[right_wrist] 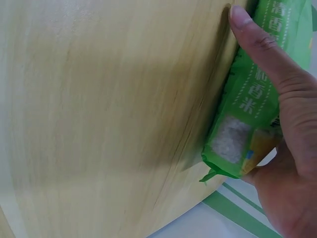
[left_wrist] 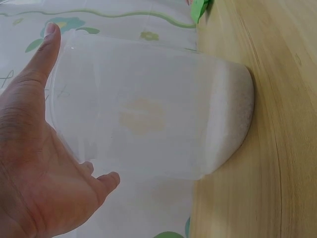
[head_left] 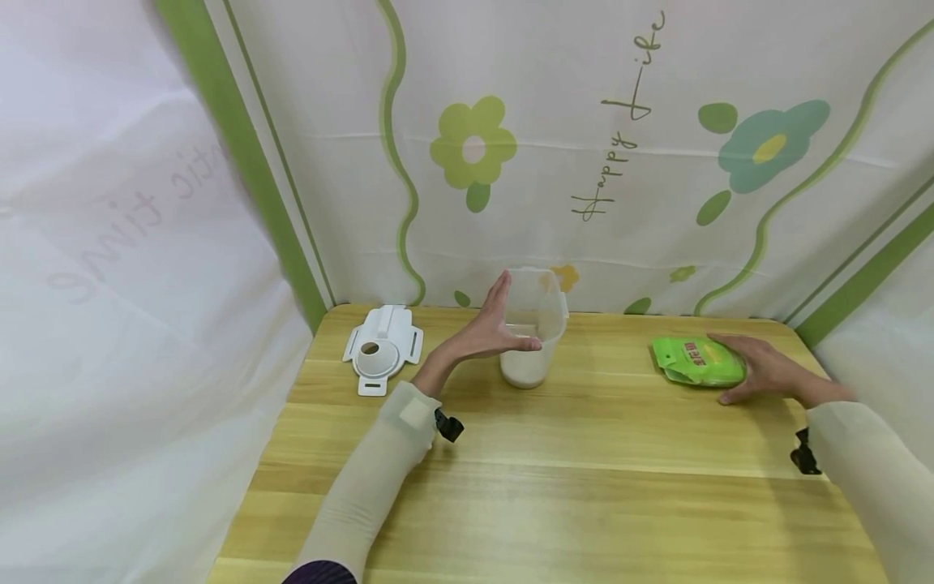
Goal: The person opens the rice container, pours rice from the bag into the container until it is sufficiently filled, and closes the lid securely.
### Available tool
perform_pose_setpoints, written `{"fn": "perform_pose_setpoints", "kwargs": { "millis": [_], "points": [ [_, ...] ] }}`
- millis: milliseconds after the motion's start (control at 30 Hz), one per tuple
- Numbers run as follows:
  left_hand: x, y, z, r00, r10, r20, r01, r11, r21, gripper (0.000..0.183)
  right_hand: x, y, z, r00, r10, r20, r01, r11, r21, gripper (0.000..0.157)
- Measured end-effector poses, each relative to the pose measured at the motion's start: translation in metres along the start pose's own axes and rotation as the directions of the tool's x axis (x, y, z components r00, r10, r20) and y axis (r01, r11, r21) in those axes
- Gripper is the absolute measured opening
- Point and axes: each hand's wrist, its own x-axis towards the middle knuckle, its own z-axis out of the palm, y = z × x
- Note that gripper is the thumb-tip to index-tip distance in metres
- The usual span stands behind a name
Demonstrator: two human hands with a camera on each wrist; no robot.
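Observation:
A clear plastic container stands upright on the table, its bottom layered with white grains that look like rice. Around its left side is my left hand, thumb in front and fingers stretched toward the far rim. The left wrist view shows the thumb pointing past the container's rim; firm contact cannot be made out. At the table's right, a green bag of rice lies flat. My right hand holds its right end, the thumb along the near side and the fingers mostly hidden behind.
A white plastic lid with side flaps and a round opening lies at the table's back left. A printed white curtain hangs right behind the table's far edge. The wooden table extends toward me.

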Motion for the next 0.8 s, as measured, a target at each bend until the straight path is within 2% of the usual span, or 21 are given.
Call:
{"fn": "perform_pose_setpoints", "kwargs": {
  "millis": [367,667,800],
  "points": [
    [-0.0017,0.0018,-0.0006,1.0,0.006,0.0,-0.006,1.0,-0.007,0.137,-0.0008,0.0065,0.0055,0.999,-0.008,-0.045,0.006,0.999,-0.035,0.114],
    [-0.002,-0.0006,0.0,1.0,0.019,-0.007,-0.019,1.0,-0.012,0.141,-0.0009,0.0044,0.0042,0.994,0.106,0.032,-0.105,0.994,-0.025,0.104],
    [-0.0019,-0.001,-0.0003,1.0,0.018,-0.008,-0.018,1.0,-0.015,0.142,-0.0012,0.0047,0.0042,0.989,0.139,0.043,-0.138,0.99,-0.03,0.101]
  ]
}}
